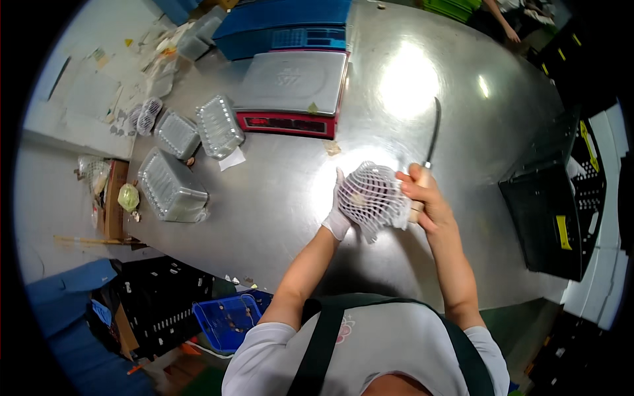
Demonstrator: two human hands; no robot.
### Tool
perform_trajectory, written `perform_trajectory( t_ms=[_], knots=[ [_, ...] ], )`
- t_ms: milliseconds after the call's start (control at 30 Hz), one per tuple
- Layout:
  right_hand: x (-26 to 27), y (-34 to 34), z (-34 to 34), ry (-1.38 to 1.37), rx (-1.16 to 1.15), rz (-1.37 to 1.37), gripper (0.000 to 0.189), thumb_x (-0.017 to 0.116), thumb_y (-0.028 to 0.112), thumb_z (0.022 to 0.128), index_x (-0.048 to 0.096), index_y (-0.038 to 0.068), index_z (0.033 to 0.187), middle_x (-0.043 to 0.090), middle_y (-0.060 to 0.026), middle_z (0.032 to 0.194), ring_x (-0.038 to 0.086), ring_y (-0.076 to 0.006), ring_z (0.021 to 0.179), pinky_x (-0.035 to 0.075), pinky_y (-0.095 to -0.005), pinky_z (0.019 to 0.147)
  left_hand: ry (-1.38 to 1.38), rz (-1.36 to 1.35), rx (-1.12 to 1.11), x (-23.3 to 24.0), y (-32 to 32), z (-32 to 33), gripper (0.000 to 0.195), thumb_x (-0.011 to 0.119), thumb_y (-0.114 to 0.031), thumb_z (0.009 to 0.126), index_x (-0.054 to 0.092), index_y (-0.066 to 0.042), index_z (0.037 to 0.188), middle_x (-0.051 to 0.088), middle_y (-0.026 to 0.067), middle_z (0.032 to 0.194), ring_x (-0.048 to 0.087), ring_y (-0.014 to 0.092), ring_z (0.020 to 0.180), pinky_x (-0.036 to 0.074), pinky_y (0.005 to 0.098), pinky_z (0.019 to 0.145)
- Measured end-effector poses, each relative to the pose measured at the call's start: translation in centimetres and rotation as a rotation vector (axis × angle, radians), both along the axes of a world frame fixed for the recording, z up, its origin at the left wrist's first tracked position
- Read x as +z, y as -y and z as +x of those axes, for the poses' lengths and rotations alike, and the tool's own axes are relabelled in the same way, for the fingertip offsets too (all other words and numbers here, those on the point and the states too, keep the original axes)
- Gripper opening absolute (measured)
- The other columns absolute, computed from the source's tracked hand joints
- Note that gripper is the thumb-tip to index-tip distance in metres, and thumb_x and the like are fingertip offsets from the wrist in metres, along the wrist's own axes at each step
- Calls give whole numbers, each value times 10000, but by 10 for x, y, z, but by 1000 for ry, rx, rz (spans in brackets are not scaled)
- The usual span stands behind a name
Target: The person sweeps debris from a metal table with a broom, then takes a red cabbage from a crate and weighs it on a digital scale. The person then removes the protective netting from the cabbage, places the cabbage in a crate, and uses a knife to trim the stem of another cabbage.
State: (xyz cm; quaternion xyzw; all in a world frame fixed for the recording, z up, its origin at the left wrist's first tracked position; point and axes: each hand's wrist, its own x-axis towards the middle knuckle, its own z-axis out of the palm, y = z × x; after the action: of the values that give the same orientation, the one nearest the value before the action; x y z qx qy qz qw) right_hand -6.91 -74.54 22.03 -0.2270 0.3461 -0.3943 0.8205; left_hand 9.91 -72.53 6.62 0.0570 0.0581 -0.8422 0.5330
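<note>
A round vegetable or fruit (357,199), dark purplish with a pale patch, sits inside a white foam net sleeve (379,190) above the steel table. My left hand (340,213), in a thin whitish glove, cups its left side. My bare right hand (430,200) grips the pale handle of a knife (435,133), whose slim, curved dark blade points away from me. Fingers of that same hand touch the right edge of the net, though whether they pinch it I cannot tell. The net hides much of what it wraps.
A red weighing scale (292,84) stands ahead, with a blue box behind it. Clear plastic clamshell containers (171,190) lie on the left. Further left is a foam net (148,116). A black crate (545,218) stands right; a blue basket (225,321) sits below the table edge. Another person's arm (501,20) shows far right.
</note>
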Motion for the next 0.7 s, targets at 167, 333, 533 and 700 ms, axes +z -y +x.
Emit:
perform_trajectory(
  t_ms=[167,333,533,700],
  knots=[
    [24,-4,-1,143,-1,1,323,668,-80,663,459,121,806,598,-107,955,594,-148,829,514,-298,753,-4,24,-27,2,-12,-12,770,284,-651,859,396,-37,1311,477,179,1270,499,349,1123,411,474,959],
    [23,-1,12,127,50,4,277,625,-88,686,447,105,775,618,-78,870,623,-150,753,539,-272,656,-69,74,-30,4,-21,-17,681,323,-584,883,427,-45,1285,511,164,1234,515,333,1102,419,479,948],
    [-19,34,-14,-408,67,-147,236,675,11,741,456,78,688,616,-167,867,608,-156,736,517,-254,599,558,-128,213,36,-43,8,450,230,-259,960,486,29,1192,568,157,1129,573,267,1029,495,403,892],
    [-70,116,8,-518,-2,-113,162,666,55,786,543,-28,722,615,-177,782,622,-190,715,518,-258,596,886,-240,322,13,-46,65,430,279,-256,966,511,69,1125,605,155,1044,592,250,993,507,383,877]
  ],
)
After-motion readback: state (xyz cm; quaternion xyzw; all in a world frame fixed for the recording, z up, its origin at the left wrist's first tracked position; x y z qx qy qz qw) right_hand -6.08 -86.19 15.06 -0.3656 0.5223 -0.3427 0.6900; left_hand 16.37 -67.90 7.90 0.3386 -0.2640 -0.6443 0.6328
